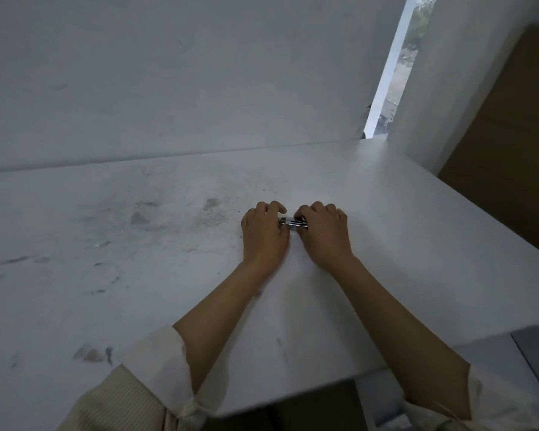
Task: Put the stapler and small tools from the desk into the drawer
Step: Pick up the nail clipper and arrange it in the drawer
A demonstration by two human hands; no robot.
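Mostly hidden, small shiny metal tool [292, 224], both hands gripping

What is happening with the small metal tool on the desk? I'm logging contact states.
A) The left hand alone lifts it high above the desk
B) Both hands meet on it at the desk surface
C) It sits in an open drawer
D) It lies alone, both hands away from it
B: the left hand and right hand close in from either side on the small metal tool, low on the white desk.
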